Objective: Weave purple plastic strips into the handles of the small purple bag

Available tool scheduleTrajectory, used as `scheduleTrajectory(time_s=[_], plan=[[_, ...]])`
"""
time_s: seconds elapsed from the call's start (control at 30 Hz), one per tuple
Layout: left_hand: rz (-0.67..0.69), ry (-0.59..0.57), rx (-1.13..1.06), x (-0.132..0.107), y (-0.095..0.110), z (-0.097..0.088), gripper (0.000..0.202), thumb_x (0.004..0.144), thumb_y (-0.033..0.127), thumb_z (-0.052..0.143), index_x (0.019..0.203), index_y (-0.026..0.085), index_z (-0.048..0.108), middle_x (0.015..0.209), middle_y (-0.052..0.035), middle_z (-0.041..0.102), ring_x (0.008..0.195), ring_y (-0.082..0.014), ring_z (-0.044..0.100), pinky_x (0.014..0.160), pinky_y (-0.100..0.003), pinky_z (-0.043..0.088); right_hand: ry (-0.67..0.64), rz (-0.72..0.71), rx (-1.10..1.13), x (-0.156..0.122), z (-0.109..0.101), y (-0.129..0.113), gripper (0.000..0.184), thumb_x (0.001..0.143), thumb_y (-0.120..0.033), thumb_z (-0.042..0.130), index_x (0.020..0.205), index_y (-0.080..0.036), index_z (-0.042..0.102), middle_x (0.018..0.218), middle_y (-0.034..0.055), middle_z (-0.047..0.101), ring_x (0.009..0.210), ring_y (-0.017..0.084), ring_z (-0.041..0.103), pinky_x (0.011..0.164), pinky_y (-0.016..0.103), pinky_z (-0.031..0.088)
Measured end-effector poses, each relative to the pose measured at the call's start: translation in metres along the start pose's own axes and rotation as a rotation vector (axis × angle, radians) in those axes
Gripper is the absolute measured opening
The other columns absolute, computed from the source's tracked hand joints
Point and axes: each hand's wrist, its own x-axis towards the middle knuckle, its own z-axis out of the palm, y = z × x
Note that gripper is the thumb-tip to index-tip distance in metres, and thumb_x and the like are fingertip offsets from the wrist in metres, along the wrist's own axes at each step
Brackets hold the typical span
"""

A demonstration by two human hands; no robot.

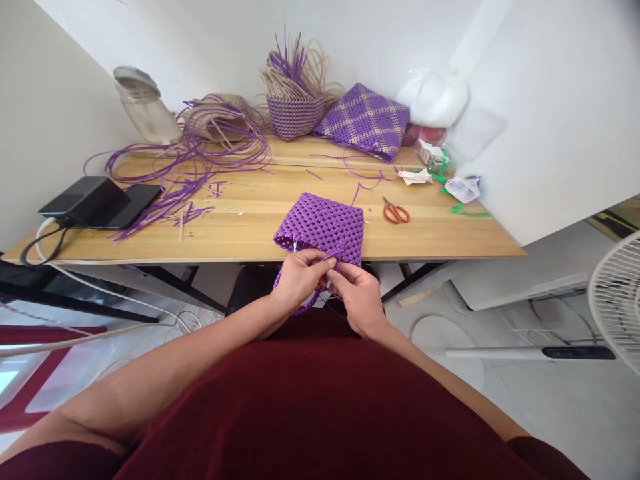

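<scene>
A small purple woven bag (325, 223) lies tilted on the table's front edge, its opening facing left and toward me. My left hand (300, 280) is closed at the bag's near side, thumb and fingers pinching a thin purple strip (331, 253). Close against it, my right hand (361, 297) pinches at the same spot, fingertips almost touching the left thumb. Exactly how the strip passes between the fingers is hidden. Below the hands hangs a purple braided handle (309, 305), partly covered by them. Red-handled scissors (396, 212) rest to the bag's right.
Purple strips (230, 150) lie coiled at the back left of the wooden table (260, 233), with cut scraps before them. Behind stand a half-woven basket (295, 117) and a checked purple bag (367, 123). A black device (80, 200) sits left; a fan (620, 300) stands right.
</scene>
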Motion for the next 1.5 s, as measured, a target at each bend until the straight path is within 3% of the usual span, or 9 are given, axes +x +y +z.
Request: scheduleTrajectory(time_s=[0.17, 0.37, 0.5, 0.73, 0.93, 1.13, 1.3, 1.5], plan=[[-0.012, -0.122, 0.137, 0.0, 0.002, -0.009, 0.022, 0.077, 0.036, 0.071, 0.074, 0.014, 0.07, 0.057, -0.0018, 0.065, 0.045, -0.0098, 0.056, 0.043, -0.019, 0.043, 0.05, -0.018, 0.006, 0.003, -0.001, 0.005, 0.021, 0.072, -0.031, 0.079, 0.085, -0.017, 0.07, 0.07, 0.0001, 0.065, 0.06, 0.012, 0.057, 0.058, 0.026, 0.047], [0.007, -0.158, 0.327, 0.004, 0.004, -0.019, 0.026, 0.081, 0.039, 0.066, 0.068, 0.016, 0.069, 0.063, -0.0019, 0.066, 0.047, -0.0099, 0.057, 0.046, -0.02, 0.048, 0.09, 0.03, -0.058, 0.0, -0.002, 0.002, 0.021, 0.072, -0.031, 0.077, 0.081, -0.015, 0.067, 0.06, -0.003, 0.055, 0.052, 0.008, 0.043, 0.046, 0.021, 0.032], [0.063, -0.123, 0.43, 0.002, 0.003, -0.021, 0.032, 0.083, 0.043, 0.064, 0.065, 0.017, 0.067, 0.059, -0.0027, 0.065, 0.047, -0.0117, 0.058, 0.047, -0.022, 0.047, 0.125, 0.072, -0.034, -0.001, -0.002, 0.001, 0.025, 0.069, -0.034, 0.08, 0.081, -0.014, 0.07, 0.058, -0.0032, 0.053, 0.052, 0.007, 0.04, 0.045, 0.02, 0.029], [0.325, -0.088, 0.7, -0.007, 0.009, -0.026, 0.034, 0.085, 0.037, 0.061, 0.058, 0.017, 0.067, 0.049, -0.0003, 0.059, 0.045, -0.0106, 0.047, 0.044, -0.022, 0.032, 0.141, 0.085, -0.024, -0.001, -0.001, -0.002, 0.026, 0.066, -0.034, 0.082, 0.077, -0.014, 0.07, 0.053, -0.0046, 0.049, 0.048, 0.006, 0.035, 0.043, 0.021, 0.025], [0.345, -0.069, 0.799, -0.01, 0.011, -0.03, 0.035, 0.086, 0.036, 0.06, 0.058, 0.017, 0.066, 0.049, -0.0006, 0.058, 0.045, -0.0108, 0.046, 0.044, -0.023, 0.029, 0.128, 0.129, -0.023, -0.003, 0.0, -0.005, 0.028, 0.063, -0.034, 0.083, 0.075, -0.013, 0.069, 0.05, -0.0052, 0.047, 0.046, 0.006, 0.032, 0.042, 0.022, 0.02], [0.313, -0.108, 0.718, -0.012, 0.01, -0.03, 0.036, 0.088, 0.035, 0.059, 0.055, 0.019, 0.062, 0.05, -0.0016, 0.06, 0.044, -0.011, 0.05, 0.044, -0.021, 0.034, 0.094, 0.138, -0.017, -0.004, 0.001, -0.008, 0.03, 0.064, -0.037, 0.082, 0.064, -0.015, 0.061, 0.05, -0.0062, 0.043, 0.044, 0.005, 0.027, 0.042, 0.024, 0.014], [0.212, -0.138, 0.657, -0.015, 0.01, -0.031, 0.035, 0.089, 0.038, 0.058, 0.06, 0.018, 0.064, 0.047, -0.0008, 0.06, 0.042, -0.0115, 0.053, 0.045, -0.021, 0.038, 0.094, 0.119, -0.002, -0.002, 0.003, -0.01, 0.03, 0.063, -0.036, 0.082, 0.061, -0.017, 0.058, 0.054, -0.0064, 0.043, 0.046, 0.005, 0.024, 0.045, 0.025, 0.017], [0.234, -0.129, 0.638, -0.017, 0.015, -0.03, 0.035, 0.088, 0.037, 0.06, 0.059, 0.018, 0.061, 0.045, 0.0017, 0.056, 0.04, -0.01, 0.049, 0.044, -0.02, 0.035, 0.088, 0.146, -0.002, -0.001, 0.003, -0.009, 0.031, 0.064, -0.035, 0.08, 0.062, -0.018, 0.055, 0.052, -0.0076, 0.038, 0.045, 0.005, 0.022, 0.043, 0.025, 0.012]])
